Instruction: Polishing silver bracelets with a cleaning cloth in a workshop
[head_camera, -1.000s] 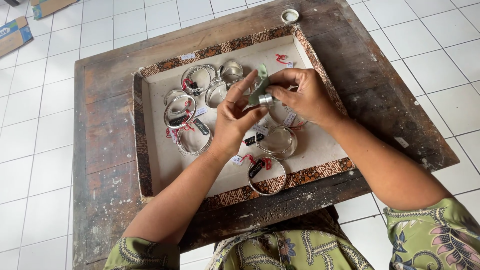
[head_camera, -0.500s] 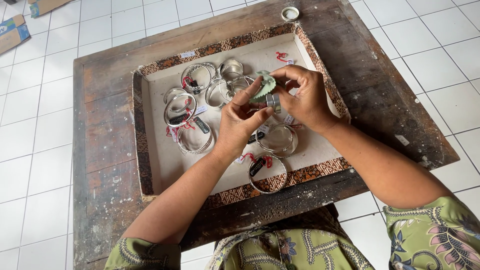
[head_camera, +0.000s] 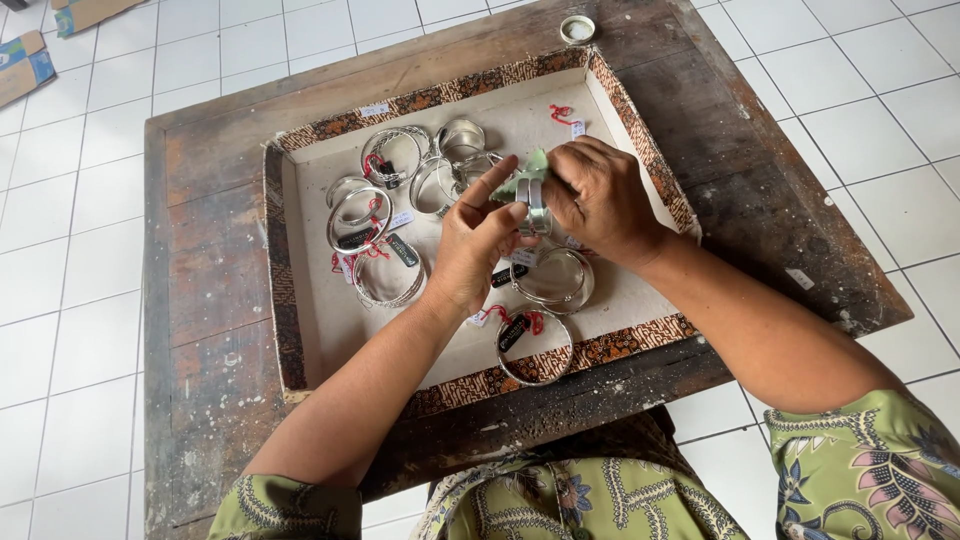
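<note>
A silver bangle (head_camera: 536, 208) sits at the centre of the frame, above the tray, pinched between both hands. The left hand (head_camera: 480, 250) grips its near side; the right hand (head_camera: 600, 200) is closed on it with a small green cloth (head_camera: 528, 172). Other silver bangles (head_camera: 385, 220) with red-stringed tags lie in the patterned-edge tray (head_camera: 285, 300) on a worn wooden table (head_camera: 200, 250)

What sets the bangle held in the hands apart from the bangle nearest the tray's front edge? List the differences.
The held bangle is off the tray, gripped between the left hand and right hand; the front bangle lies flat, untouched. A green cloth touches the held one; the front one carries a dark tag on red string. Both are silver-coloured.
</note>
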